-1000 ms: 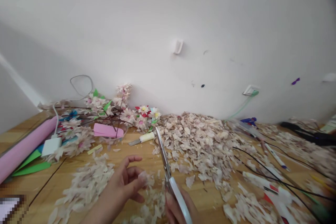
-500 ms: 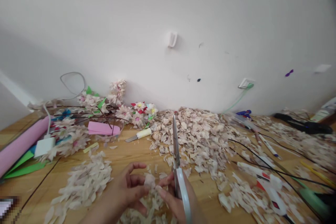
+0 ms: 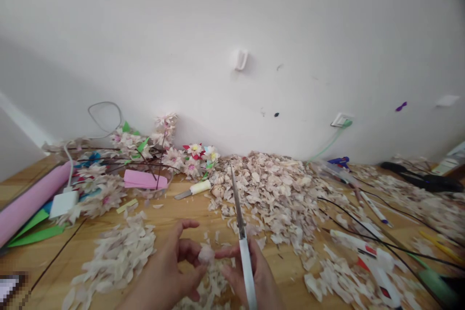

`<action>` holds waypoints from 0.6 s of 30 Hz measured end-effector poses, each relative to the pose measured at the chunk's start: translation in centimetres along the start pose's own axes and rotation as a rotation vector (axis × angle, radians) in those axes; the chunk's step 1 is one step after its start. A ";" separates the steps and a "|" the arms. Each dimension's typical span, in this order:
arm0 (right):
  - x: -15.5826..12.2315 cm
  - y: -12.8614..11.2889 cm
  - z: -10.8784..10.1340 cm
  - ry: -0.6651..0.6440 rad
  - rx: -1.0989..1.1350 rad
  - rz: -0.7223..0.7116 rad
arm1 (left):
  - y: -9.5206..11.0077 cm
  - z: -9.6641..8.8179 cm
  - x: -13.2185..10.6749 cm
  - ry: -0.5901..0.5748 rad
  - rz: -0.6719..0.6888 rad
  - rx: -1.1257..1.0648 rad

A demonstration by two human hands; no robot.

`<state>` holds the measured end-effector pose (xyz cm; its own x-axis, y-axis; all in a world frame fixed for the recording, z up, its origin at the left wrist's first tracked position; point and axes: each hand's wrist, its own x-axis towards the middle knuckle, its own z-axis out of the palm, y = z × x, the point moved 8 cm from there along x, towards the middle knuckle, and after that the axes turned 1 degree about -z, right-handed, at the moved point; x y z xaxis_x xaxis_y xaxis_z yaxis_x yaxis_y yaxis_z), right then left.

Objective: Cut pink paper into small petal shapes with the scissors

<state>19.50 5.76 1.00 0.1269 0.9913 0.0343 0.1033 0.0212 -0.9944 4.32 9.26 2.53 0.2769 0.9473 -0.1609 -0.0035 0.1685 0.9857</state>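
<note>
The left hand (image 3: 170,264) pinches a small, pale, papery petal-like scrap (image 3: 207,254) between thumb and fingers (image 3: 189,247), low at six o'clock in the view. The right hand (image 3: 250,276) meets it from the three o'clock side, its forefinger tip touching the same scrap, while the rest of that hand is clenched around a pair of long silver metal scissors (image 3: 240,232). The blades are closed and point up toward twelve o'clock, over the wooden surface (image 3: 174,213).

A loose heap of cut pale petals (image 3: 119,252) lies at nine o'clock of the hands, and a much larger spread of pale papery scraps (image 3: 283,193) fills the one to two o'clock side, up to the white wall (image 3: 232,34). At eleven o'clock lie finished paper flowers on dark stems (image 3: 160,152), a flat pink block (image 3: 145,180) and a small knife with a cream handle (image 3: 194,189). A pink paper roll (image 3: 31,201) lies at the far nine o'clock edge. Black wires (image 3: 363,225) and pens cross the surface at three o'clock.
</note>
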 end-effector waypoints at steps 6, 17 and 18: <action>0.2 1.4 0.7 0.032 0.109 0.061 | -1.2 1.5 -0.6 -0.075 -0.060 0.008; 0.6 3.3 0.1 0.097 0.229 0.061 | -1.6 0.6 0.2 -0.090 -0.229 -0.345; 0.7 3.3 0.2 0.081 0.232 0.066 | -1.1 0.3 0.2 -0.073 -0.228 -0.374</action>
<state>19.76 6.54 -2.32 0.2057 0.9781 -0.0328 -0.1358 -0.0046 -0.9907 4.63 9.16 1.42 0.3780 0.8551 -0.3549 -0.2781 0.4705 0.8374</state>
